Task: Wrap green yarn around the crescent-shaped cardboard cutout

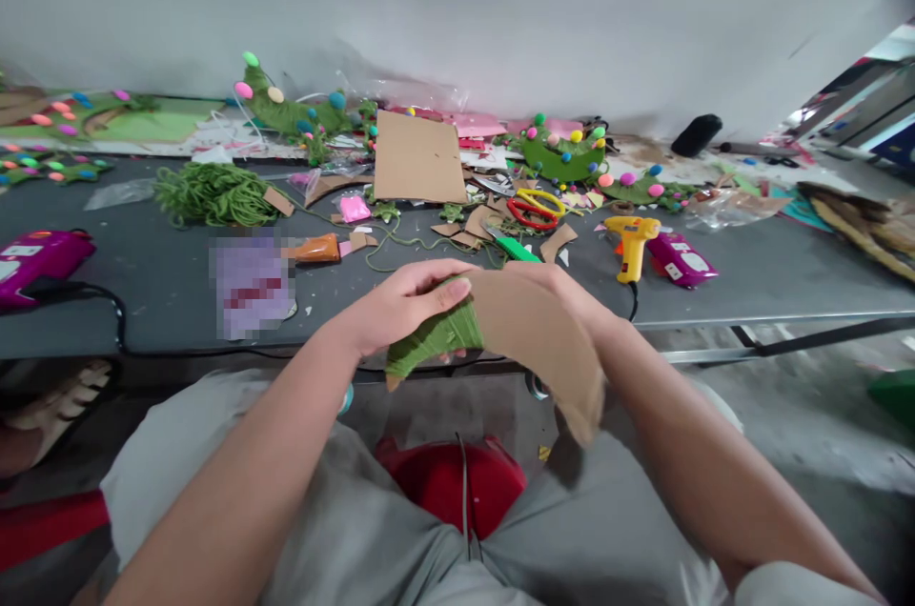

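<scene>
With left hand (400, 301), pinching green yarn (444, 337) and card (536, 325) above lap (350, 492); with right hand (561, 283) behind card's upper edge, can't tell how firmly. Could easily shed loops off narrow tip (393, 384) by loosening thumb, tbh.

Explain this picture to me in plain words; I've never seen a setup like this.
There is no robot here: a person works with two bare hands. The single picture comes from a camera worn on the head, looking forward and down, so the forearms reach in from the bottom.

The left hand grips a curved brown cardboard piece, thumb on top, where green yarn is wrapped around one end. The right hand is at its far edge, partly hidden behind it.

On the dark grey table lie a loose heap of green yarn, a flat brown cardboard rectangle, cardboard scraps and a yellow glue gun with a black cord.
</scene>
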Available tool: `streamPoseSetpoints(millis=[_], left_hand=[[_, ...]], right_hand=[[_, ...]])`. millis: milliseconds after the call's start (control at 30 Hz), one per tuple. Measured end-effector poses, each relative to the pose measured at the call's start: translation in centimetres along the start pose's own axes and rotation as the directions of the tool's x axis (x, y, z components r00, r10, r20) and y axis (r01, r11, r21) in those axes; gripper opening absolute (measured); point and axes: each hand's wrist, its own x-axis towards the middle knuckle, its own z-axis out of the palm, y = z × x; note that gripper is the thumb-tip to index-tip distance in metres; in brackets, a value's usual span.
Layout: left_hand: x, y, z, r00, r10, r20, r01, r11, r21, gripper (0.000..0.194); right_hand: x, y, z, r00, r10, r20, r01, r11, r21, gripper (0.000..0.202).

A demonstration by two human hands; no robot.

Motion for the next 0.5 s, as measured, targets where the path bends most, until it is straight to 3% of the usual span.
streamPoseSetpoints(millis=[100,200,267,367,500], left_hand=[[-0.3,0.2,-0.3,0.994,-0.049,0.094,0.036,0.991,0.132,0.049],[-0.4,0.3,-0.2,0.986,-0.045,0.159,0.008,0.974,0.225,0.054],[-0.2,0.1,0.0,0.983,-0.045,0.18,-0.008,0.958,0.285,0.052],[0.7,-1.0,0.3,0.99,-0.026,0.136,-0.034,0.908,0.418,0.044],[1.9,-2.5,0.4,1.0,0.004,0.011,-0.01,0.777,0.629,0.039]], right_hand=[[0.4,0.3,0.1,0.996,-0.019,0.089,0.025,0.998,-0.061,0.011],[0.8,0.7,0.1,0.984,-0.046,0.173,0.043,0.999,0.025,0.018],[1.1,0.9,0.0,0.96,-0.009,0.281,-0.011,0.998,0.068,0.024],[1.4,1.0,-0.3,0.907,0.096,0.409,-0.132,0.989,0.061,0.031],[1.6,0.9,-0.3,0.917,0.178,0.356,-0.205,0.978,0.04,0.04]])
